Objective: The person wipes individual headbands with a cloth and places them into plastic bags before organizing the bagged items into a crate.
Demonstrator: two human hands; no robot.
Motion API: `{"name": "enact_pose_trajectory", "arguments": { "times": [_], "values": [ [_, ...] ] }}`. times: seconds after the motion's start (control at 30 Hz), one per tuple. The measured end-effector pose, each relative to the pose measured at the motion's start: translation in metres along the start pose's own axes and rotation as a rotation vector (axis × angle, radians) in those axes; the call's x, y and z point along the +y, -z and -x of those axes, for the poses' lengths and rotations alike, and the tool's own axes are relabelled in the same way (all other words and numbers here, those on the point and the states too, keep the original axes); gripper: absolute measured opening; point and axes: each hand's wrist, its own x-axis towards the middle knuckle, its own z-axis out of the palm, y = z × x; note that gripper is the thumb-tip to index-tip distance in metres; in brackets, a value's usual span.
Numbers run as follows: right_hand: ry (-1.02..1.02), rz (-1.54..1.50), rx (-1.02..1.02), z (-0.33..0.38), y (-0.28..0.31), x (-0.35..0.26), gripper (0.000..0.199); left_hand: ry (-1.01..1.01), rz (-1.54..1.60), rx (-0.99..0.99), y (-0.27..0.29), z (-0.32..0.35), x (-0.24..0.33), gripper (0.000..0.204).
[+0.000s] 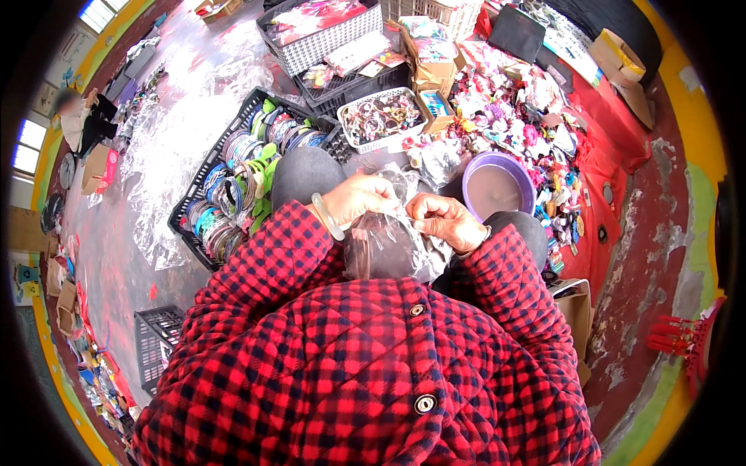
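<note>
A clear, crinkled plastic bag (382, 252) lies in my lap, its upper edge gathered between my two hands. My left hand (356, 200), with a pale bangle at its wrist, pinches the bag's edge from the left. From the right, my right hand (449, 224) has thumb and forefinger pressed together on the same plastic. What the bag contains, if anything, is hard to make out. Just beyond my hands lies more crumpled clear plastic (400, 182). Past my right knee stands a purple basin (468, 190) of cloudy liquid.
At the left, a black crate (211, 161) holds many round bands (231, 194). Ahead are a white basket (379, 144) of small items and a grey basket (334, 52) of packages. Colourful accessories (505, 105) heap on a red sheet (618, 136). Far left, another person (75, 128) sits.
</note>
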Motion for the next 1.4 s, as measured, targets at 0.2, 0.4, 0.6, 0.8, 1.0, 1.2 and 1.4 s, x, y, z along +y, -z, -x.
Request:
{"name": "enact_pose_trajectory", "arguments": {
  "times": [0.2,0.4,0.6,0.8,1.0,1.2,1.4],
  "values": [
    [0.064,0.163,-0.091,0.004,0.005,-0.005,0.010,0.010,-0.010,0.078,-0.001,-0.005,-0.015,0.010],
    [0.128,0.448,-0.095,0.009,0.004,-0.017,0.011,0.026,0.060,0.092,-0.003,-0.002,-0.016,0.012],
    [0.138,0.586,-0.035,0.009,0.005,-0.016,0.010,0.075,0.119,0.163,0.004,-0.006,-0.026,0.013],
    [-0.092,0.386,0.080,0.008,0.000,-0.022,0.019,-0.001,-0.061,0.045,0.008,-0.010,-0.021,0.013],
    [0.262,0.774,-0.029,-0.001,0.010,-0.005,0.018,-0.001,-0.191,0.011,0.000,-0.018,-0.018,0.014],
    [0.130,0.710,-0.063,0.003,0.009,-0.017,0.015,-0.025,-0.179,-0.036,0.000,-0.020,-0.022,0.016],
    [0.093,0.687,-0.067,0.008,0.008,-0.025,0.009,-0.165,-0.229,-0.090,-0.004,-0.018,-0.019,0.018]
  ]
}}
